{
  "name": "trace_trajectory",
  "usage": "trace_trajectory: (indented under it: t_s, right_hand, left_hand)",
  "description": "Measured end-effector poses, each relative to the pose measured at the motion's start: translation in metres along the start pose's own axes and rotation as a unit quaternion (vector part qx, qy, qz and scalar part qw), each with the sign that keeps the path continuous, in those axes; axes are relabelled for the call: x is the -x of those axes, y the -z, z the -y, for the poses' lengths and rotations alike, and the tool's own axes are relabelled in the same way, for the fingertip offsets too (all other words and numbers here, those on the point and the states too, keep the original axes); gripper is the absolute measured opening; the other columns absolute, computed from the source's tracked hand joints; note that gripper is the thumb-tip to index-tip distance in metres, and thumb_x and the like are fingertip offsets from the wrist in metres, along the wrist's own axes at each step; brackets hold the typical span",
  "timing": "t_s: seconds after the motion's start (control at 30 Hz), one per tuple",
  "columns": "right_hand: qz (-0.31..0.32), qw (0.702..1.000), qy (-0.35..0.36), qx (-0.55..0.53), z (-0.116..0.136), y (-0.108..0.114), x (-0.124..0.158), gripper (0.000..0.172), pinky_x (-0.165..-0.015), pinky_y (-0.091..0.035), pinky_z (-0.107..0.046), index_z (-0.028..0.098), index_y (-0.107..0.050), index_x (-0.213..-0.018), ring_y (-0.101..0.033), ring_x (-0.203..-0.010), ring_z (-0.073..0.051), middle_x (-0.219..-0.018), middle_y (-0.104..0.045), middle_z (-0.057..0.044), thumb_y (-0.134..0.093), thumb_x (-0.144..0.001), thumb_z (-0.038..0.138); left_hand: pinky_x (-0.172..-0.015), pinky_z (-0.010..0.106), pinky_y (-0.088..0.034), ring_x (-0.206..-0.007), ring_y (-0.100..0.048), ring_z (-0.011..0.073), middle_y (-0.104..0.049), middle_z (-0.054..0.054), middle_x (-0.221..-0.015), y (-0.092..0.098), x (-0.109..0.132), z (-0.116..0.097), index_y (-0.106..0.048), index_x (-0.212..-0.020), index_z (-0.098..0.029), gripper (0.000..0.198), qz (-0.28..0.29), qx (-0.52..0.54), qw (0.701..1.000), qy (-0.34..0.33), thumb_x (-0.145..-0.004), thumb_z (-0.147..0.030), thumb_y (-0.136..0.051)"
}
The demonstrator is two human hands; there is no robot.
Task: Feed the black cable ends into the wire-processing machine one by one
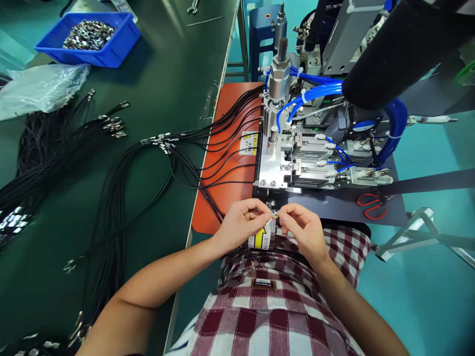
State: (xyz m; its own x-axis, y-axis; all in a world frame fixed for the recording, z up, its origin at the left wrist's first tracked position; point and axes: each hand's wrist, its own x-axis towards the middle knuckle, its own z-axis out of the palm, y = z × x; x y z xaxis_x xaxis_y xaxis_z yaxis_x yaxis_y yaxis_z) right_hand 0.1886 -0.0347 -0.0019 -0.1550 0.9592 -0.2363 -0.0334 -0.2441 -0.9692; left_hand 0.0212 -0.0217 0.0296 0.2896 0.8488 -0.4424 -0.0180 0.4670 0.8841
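Observation:
My left hand (245,221) pinches the end of a black cable close to its thin coloured wires (274,216). Opposite it, my right hand (304,230) has thumb and fingers closed on those same wire tips. Both hands meet at the near edge of the machine (274,170), just above a white label with a yellow arrow (261,238). Several black cables (232,154) run over the orange plate (215,210) into the machine's side. Most of the held cable is hidden behind my left hand and forearm.
On the green table (174,64) lie bundles of black cables (115,198), a clear plastic bag (44,86) and a blue bin (118,52) of small metal parts. Red-handled scissors (373,205) rest right of my hands. A thick black tube (393,54) overhangs the machine.

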Motion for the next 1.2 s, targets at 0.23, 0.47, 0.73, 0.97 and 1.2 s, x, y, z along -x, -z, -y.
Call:
trace_trajectory:
  t_s: [0.23, 0.47, 0.73, 0.97, 1.2]
  right_hand:
    - [0.018, 1.0, -0.011, 0.002, -0.001, -0.001, 0.0, 0.016, -0.049, -0.041, -0.024, 0.019, -0.063, -0.074, -0.046, -0.05, -0.011, -0.061, -0.054, 0.002, -0.067, -0.08, 0.033]
    - [0.002, 0.997, -0.033, -0.065, -0.01, -0.007, 0.002, 0.012, -0.048, -0.037, -0.022, 0.019, -0.064, -0.075, -0.044, -0.049, -0.008, -0.059, -0.053, 0.004, -0.071, -0.077, 0.029]
    - [0.005, 0.992, -0.073, -0.098, -0.011, -0.009, 0.003, 0.014, -0.046, -0.036, -0.022, 0.019, -0.061, -0.075, -0.044, -0.047, -0.008, -0.057, -0.052, 0.005, -0.07, -0.075, 0.03]
    - [-0.003, 0.954, 0.139, 0.264, 0.009, 0.002, 0.006, 0.004, -0.057, -0.039, -0.026, 0.018, -0.059, -0.077, -0.05, -0.056, -0.012, -0.066, -0.057, 0.001, -0.059, -0.081, 0.016]
    - [-0.045, 0.84, 0.302, 0.449, 0.01, 0.003, 0.015, 0.006, -0.062, -0.036, -0.03, 0.017, -0.059, -0.08, -0.049, -0.059, -0.014, -0.068, -0.061, -0.001, -0.057, -0.086, 0.015]
  left_hand:
    - [-0.04, 0.016, -0.028, -0.039, -0.034, 0.0033, -0.042, -0.009, -0.046, -0.001, 0.002, 0.0, -0.059, -0.075, -0.014, 0.024, -0.003, -0.003, 1.0, -0.002, -0.075, -0.035, -0.069]
    - [-0.039, 0.015, -0.027, -0.039, -0.032, 0.0021, -0.042, -0.009, -0.047, -0.001, 0.001, 0.002, -0.058, -0.076, -0.013, 0.022, 0.001, 0.014, 1.0, -0.009, -0.077, -0.033, -0.067]
    - [-0.044, 0.016, -0.031, -0.046, -0.039, 0.0035, -0.049, -0.006, -0.057, -0.001, 0.001, 0.01, -0.059, -0.079, -0.013, 0.017, -0.005, -0.001, 0.999, -0.041, -0.08, -0.029, -0.065]
    - [-0.06, 0.02, -0.041, -0.066, -0.052, 0.0095, -0.056, 0.001, -0.074, -0.001, 0.003, 0.016, -0.062, -0.082, -0.013, 0.01, -0.028, -0.129, 0.985, -0.11, -0.083, -0.023, -0.061]
    - [-0.062, 0.021, -0.042, -0.069, -0.053, 0.0111, -0.058, 0.001, -0.076, 0.001, 0.004, 0.016, -0.064, -0.086, -0.014, 0.009, -0.022, -0.19, 0.973, -0.126, -0.085, -0.023, -0.059]
